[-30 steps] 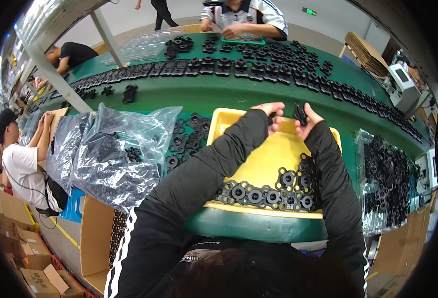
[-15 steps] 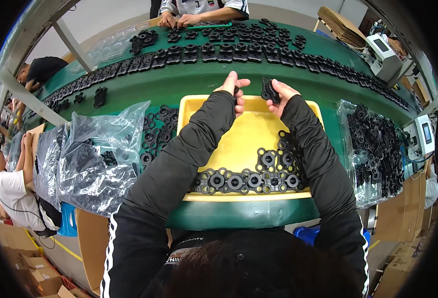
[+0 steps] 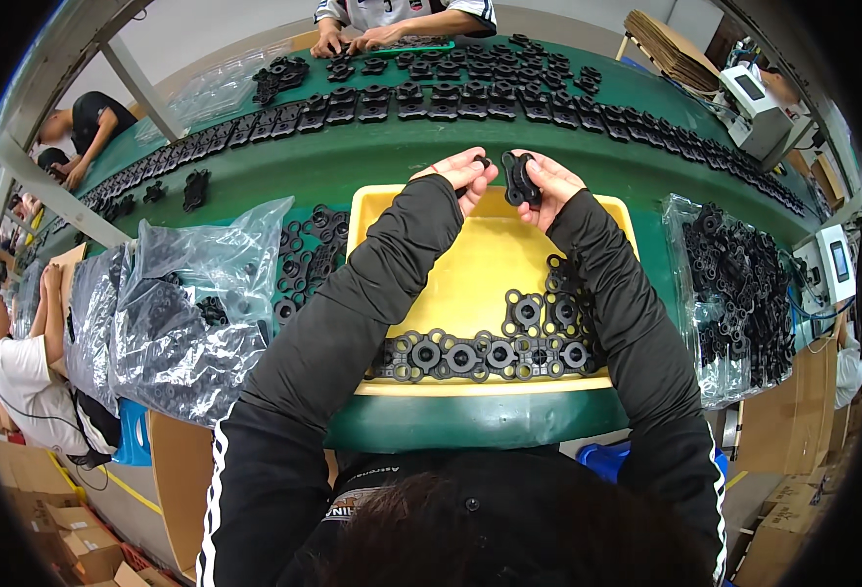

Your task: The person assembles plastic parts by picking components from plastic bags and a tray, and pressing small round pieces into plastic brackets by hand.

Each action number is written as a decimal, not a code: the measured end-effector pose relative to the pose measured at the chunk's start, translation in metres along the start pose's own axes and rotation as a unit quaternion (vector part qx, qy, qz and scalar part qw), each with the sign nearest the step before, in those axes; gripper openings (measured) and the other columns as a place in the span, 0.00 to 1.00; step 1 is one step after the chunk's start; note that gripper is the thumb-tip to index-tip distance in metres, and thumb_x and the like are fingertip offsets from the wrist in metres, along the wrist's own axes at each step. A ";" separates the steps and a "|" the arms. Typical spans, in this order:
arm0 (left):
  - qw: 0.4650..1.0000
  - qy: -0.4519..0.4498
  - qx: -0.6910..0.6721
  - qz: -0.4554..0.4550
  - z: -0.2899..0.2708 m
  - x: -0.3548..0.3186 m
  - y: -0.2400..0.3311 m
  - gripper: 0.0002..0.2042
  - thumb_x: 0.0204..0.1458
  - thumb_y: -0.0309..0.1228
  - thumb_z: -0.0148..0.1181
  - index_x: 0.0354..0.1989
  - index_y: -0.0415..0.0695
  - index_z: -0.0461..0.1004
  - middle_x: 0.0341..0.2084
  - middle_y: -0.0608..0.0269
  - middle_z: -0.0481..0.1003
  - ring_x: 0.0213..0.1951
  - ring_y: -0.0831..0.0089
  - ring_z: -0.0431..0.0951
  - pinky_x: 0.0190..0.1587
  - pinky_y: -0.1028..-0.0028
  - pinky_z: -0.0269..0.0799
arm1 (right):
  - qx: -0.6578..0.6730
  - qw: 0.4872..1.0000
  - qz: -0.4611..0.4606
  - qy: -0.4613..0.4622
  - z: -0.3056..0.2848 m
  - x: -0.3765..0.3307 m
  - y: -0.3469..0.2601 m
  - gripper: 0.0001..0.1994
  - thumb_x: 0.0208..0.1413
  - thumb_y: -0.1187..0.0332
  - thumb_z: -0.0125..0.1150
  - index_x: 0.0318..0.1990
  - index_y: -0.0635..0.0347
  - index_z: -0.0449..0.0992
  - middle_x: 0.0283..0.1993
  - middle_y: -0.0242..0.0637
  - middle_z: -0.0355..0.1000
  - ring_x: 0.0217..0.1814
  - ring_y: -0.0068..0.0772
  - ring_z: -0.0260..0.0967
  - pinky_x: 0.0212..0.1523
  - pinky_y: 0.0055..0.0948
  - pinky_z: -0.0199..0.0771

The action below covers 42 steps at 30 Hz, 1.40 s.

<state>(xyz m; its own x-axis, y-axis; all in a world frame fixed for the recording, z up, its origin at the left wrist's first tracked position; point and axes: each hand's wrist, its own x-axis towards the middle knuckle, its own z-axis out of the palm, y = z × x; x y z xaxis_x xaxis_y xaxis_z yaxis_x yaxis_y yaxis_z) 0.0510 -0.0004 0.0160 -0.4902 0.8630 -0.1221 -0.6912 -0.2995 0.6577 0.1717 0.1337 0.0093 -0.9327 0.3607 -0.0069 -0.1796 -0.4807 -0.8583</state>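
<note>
Over the far edge of a yellow tray (image 3: pixel 431 389), my two hands face each other, close but apart. My right hand (image 3: pixel 554 186) is closed on a black plastic part (image 3: pixel 520 179) with rounded ring ends, held upright between thumb and fingers. Thumb and fingers of my left hand (image 3: pixel 458 175) pinch a small black piece (image 3: pixel 481 162), mostly covered by the fingers; its kind cannot be made out. Inside the tray, black ringed parts (image 3: pixel 463 358) lie in a row along the near side, with several more stacked up its right side.
A clear plastic bag (image 3: pixel 201 313) of black parts lies left, beside loose black rings (image 3: pixel 309 259). Another open bag (image 3: pixel 734 293) of parts lies right. A long line of black parts (image 3: pixel 441 103) crosses the green table beyond, where a co-worker's hands (image 3: pixel 358 41) work.
My left hand has turned, its thumb and fingers closing on the small black piece. The right hand's part has tilted and moved slightly left, bringing both hands closer together.
</note>
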 end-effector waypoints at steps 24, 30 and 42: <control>0.882 0.060 0.421 0.205 0.010 -0.007 -0.008 0.10 0.44 0.27 0.53 0.36 0.39 0.70 0.20 0.67 0.70 0.15 0.85 0.64 0.16 0.88 0.60 | -0.022 0.999 -0.013 -0.037 0.003 0.002 0.008 0.13 0.49 0.70 0.52 0.40 0.68 0.64 0.28 0.38 0.65 0.18 0.21 0.61 0.17 0.14 0.64; 0.965 0.028 0.239 0.100 0.006 -0.011 -0.003 0.09 0.44 0.26 0.53 0.35 0.41 0.68 0.20 0.68 0.69 0.14 0.84 0.63 0.14 0.86 0.59 | -0.118 0.993 -0.014 -0.026 0.003 0.000 0.003 0.13 0.49 0.69 0.53 0.40 0.67 0.63 0.28 0.37 0.66 0.20 0.21 0.62 0.18 0.15 0.64; 0.951 0.007 0.291 0.102 -0.001 -0.005 -0.001 0.10 0.44 0.24 0.51 0.37 0.43 0.64 0.22 0.66 0.70 0.13 0.84 0.62 0.14 0.86 0.58 | -0.265 0.956 -0.122 0.040 0.015 0.000 0.014 0.14 0.46 0.69 0.55 0.40 0.63 0.64 0.29 0.37 0.68 0.23 0.20 0.63 0.20 0.12 0.63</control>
<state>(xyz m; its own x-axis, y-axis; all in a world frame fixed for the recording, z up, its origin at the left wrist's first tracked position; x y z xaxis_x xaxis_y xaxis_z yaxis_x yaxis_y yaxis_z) 0.0535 -0.0049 0.0156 -0.5926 0.8043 0.0447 -0.1723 -0.1807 0.9683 0.1646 0.1149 0.0055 -0.8525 0.4809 0.2049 -0.1840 0.0908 -0.9787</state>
